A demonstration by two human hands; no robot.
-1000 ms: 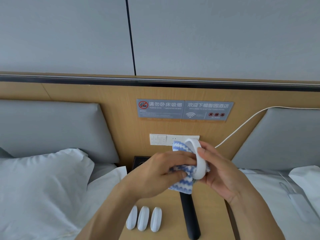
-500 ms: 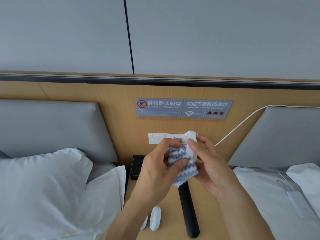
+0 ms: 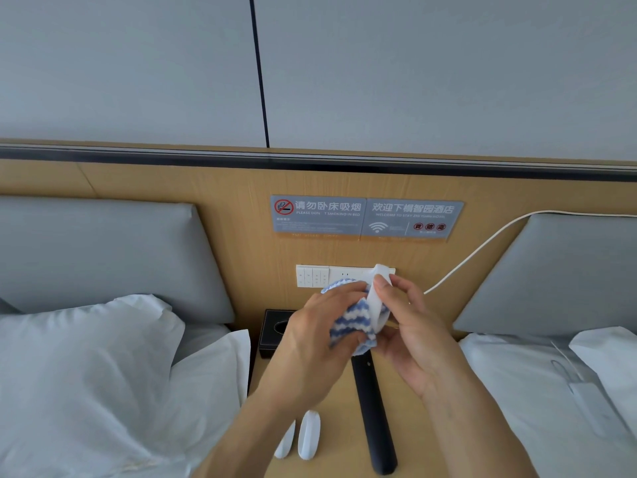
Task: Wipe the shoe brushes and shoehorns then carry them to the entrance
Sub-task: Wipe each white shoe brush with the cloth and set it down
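Observation:
My right hand (image 3: 410,336) pinches a small white oval shoe brush (image 3: 377,301) upright above the wooden nightstand (image 3: 413,426). My left hand (image 3: 320,343) grips a blue-and-white striped cloth (image 3: 351,326) pressed against the brush's left side. Two more white oval brushes (image 3: 309,434) lie on the nightstand near its front, the left one partly behind my forearm. A long black shoehorn (image 3: 374,415) lies lengthwise on the nightstand below my hands.
A black tissue box (image 3: 274,332) stands at the nightstand's back left. Beds with white pillows (image 3: 86,367) flank it on both sides. A switch panel (image 3: 312,276) and a white cable (image 3: 482,250) are on the wooden headboard wall behind.
Both hands rose slightly with the brush and cloth. The brush turned more upright in my right fingers, and my left hand shifted the cloth over its side.

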